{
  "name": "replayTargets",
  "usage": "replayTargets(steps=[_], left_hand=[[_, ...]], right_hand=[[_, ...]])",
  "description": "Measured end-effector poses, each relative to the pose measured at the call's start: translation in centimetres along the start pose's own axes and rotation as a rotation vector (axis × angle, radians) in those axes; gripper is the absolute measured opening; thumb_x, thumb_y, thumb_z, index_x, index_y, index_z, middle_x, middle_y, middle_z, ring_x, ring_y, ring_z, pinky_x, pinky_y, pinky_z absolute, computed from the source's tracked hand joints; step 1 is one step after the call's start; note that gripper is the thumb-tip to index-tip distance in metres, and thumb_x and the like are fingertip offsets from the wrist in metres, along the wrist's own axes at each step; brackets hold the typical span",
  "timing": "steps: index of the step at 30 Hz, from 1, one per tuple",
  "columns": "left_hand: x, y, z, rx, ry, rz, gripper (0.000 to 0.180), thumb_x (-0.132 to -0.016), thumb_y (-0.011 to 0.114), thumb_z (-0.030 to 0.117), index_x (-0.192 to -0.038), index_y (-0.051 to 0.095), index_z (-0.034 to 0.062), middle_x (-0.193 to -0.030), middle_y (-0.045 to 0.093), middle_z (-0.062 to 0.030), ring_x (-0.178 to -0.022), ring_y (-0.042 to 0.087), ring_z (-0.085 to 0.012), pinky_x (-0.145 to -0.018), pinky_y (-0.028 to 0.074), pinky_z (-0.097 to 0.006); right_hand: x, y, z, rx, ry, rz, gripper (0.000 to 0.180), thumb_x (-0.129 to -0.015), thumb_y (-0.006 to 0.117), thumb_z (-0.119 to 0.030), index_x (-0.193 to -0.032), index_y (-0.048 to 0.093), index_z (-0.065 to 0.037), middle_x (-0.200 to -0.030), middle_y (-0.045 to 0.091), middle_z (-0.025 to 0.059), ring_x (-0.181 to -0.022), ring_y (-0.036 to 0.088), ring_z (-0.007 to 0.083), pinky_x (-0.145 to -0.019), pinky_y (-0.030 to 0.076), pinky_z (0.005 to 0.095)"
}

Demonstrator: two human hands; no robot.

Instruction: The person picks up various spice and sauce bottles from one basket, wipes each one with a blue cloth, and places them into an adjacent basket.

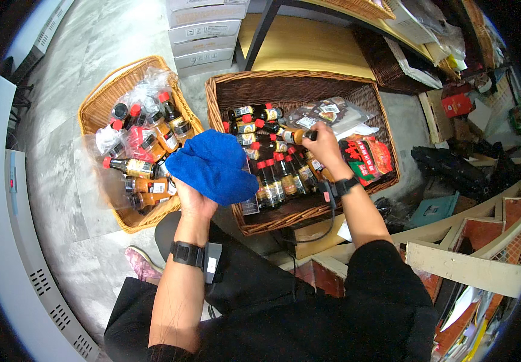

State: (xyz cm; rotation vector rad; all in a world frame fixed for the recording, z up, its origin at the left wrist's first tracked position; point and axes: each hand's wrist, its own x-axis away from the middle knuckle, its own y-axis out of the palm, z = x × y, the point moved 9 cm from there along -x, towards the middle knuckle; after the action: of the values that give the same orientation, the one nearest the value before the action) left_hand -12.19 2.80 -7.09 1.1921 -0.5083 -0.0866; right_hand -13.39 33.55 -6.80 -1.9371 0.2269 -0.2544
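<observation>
A bright blue cloth (pixel 212 166) is bunched up in my left hand (pixel 193 202), whose fingers are mostly hidden under it. My right hand (pixel 326 145) reaches into a dark brown wicker basket (pixel 212 99) and grips a small jar (pixel 293 136) with orange-brown contents by its dark cap. Around that jar lie several dark sauce bottles (pixel 272 184) with red caps, some in a row along the near side. Beside my right hand are a clear plastic package (pixel 330 113) with a white label and a red and green packet (pixel 366 158).
At the left, a lighter wicker basket (pixel 91 105) holds several bottles, orange jars (pixel 150 185) and crumpled clear plastic (pixel 146 90). White boxes (pixel 205 36) are stacked behind, next to a wooden shelf (pixel 309 42). Clutter and a teal packet (pixel 434 208) lie at the right.
</observation>
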Motion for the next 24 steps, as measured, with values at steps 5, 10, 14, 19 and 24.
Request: replayTargets(steps=[5, 10, 14, 19, 24], left_hand=[[0.2, -0.8, 0.3, 0.012, 0.033, 0.066, 0.056, -0.087, 0.041, 0.053, -0.119, 0.049, 0.0079, -0.117, 0.055, -0.0101, -0.109, 0.051, -0.0277, -0.098, 0.037, -0.044], [1.3, 0.9, -0.3, -0.127, -0.009, -0.012, 0.055, -0.086, 0.043, 0.056, -0.117, 0.05, 0.0104, -0.11, 0.057, -0.004, -0.102, 0.054, -0.0189, -0.092, 0.043, -0.038], [1.8, 1.0, 1.1, -0.37, 0.126, 0.021, 0.046, -0.084, 0.062, 0.024, -0.122, 0.039, 0.0099, -0.108, 0.053, -0.0068, -0.098, 0.054, -0.0178, -0.084, 0.046, -0.031], [2.4, -0.1, 2.3, -0.262, 0.153, 0.099, 0.043, -0.089, 0.049, 0.04, -0.118, 0.044, 0.008, -0.108, 0.055, -0.008, -0.097, 0.055, -0.0202, -0.085, 0.046, -0.034], [1.7, -0.7, 2.2, -0.182, 0.114, 0.04, 0.053, -0.089, 0.041, 0.053, -0.113, 0.051, 0.0069, -0.106, 0.059, -0.0097, -0.095, 0.058, -0.0221, -0.084, 0.047, -0.036]], right_hand=[[4.6, -0.5, -3.7, -1.271, 0.14, -0.222, 0.029, -0.085, 0.056, -0.011, -0.11, 0.043, -0.002, -0.098, 0.057, 0.0136, -0.076, 0.062, 0.0205, -0.058, 0.052, 0.0261], [8.8, -0.3, -14.4, -1.211, -0.153, -0.287, 0.034, -0.081, 0.061, -0.009, -0.108, 0.042, -0.003, -0.105, 0.056, 0.0138, -0.089, 0.06, 0.0216, -0.07, 0.051, 0.0285], [13.3, -2.5, -21.9, -0.566, -0.64, 0.053, 0.052, -0.071, 0.069, -0.011, -0.116, 0.044, 0.0, -0.114, 0.049, 0.0216, -0.105, 0.05, 0.0367, -0.09, 0.042, 0.0392], [14.5, -3.3, -24.8, -0.377, -0.919, 0.126, 0.053, -0.069, 0.07, -0.012, -0.114, 0.044, 0.001, -0.114, 0.049, 0.02, -0.1, 0.051, 0.0359, -0.087, 0.043, 0.0401], [14.3, -5.3, -25.5, -0.363, -0.991, -0.012, 0.051, -0.066, 0.07, -0.01, -0.111, 0.048, -0.004, -0.11, 0.05, 0.0177, -0.097, 0.052, 0.0348, -0.084, 0.044, 0.0389]])
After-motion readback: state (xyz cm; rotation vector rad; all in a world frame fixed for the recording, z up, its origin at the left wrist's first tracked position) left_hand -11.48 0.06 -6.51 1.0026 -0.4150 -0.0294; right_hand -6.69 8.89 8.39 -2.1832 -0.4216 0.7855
